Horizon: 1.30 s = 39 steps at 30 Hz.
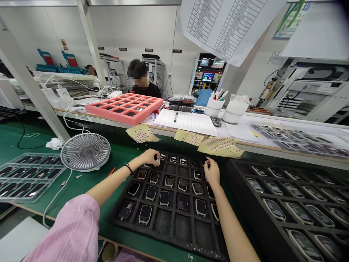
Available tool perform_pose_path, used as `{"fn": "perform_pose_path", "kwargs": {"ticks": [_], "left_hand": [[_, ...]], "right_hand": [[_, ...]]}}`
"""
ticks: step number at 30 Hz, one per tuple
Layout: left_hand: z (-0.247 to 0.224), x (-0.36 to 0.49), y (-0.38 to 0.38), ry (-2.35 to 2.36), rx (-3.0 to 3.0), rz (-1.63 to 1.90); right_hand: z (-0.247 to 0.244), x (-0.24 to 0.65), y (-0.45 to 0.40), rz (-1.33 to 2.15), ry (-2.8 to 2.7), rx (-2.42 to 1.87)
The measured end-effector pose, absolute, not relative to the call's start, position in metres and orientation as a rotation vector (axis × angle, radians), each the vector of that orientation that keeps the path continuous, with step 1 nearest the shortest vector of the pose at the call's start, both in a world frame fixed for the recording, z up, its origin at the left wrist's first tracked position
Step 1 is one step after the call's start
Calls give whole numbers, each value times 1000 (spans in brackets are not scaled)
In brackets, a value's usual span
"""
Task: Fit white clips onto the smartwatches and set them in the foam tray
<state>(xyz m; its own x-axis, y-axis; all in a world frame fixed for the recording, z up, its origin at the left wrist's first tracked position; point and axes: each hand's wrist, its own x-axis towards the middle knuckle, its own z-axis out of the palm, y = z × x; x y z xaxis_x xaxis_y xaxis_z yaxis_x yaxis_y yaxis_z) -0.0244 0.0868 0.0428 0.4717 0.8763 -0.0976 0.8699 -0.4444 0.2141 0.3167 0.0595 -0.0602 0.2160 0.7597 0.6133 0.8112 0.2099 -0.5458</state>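
Off to the far left you've got a clear plastic tray [27, 178] and a grey desk fan [85, 152], then your left hand [148, 157] is pinched shut on a small white piece [157, 159] over the top row of the black foam tray [169, 227] of smartwatches [169, 181]. Your right hand [212, 171] hovers at that same row, fingertips [207, 163] nearly together, can't tell if they've got anything, and further right sits another foam tray [286, 207] of devices.
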Motion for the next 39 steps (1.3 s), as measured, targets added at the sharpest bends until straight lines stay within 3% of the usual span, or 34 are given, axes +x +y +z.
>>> {"fn": "perform_pose_path", "kwargs": {"ticks": [21,33,39], "left_hand": [[51,-51,95,1395,2394,-382],[31,-52,94,1409,2484,-229],[25,-67,82,1429,2479,80]], "right_hand": [[-48,302,47,-117,-1685,-1393],[-47,296,42,-117,-1746,-1313],[-5,266,23,-71,-1614,-1205]]}}
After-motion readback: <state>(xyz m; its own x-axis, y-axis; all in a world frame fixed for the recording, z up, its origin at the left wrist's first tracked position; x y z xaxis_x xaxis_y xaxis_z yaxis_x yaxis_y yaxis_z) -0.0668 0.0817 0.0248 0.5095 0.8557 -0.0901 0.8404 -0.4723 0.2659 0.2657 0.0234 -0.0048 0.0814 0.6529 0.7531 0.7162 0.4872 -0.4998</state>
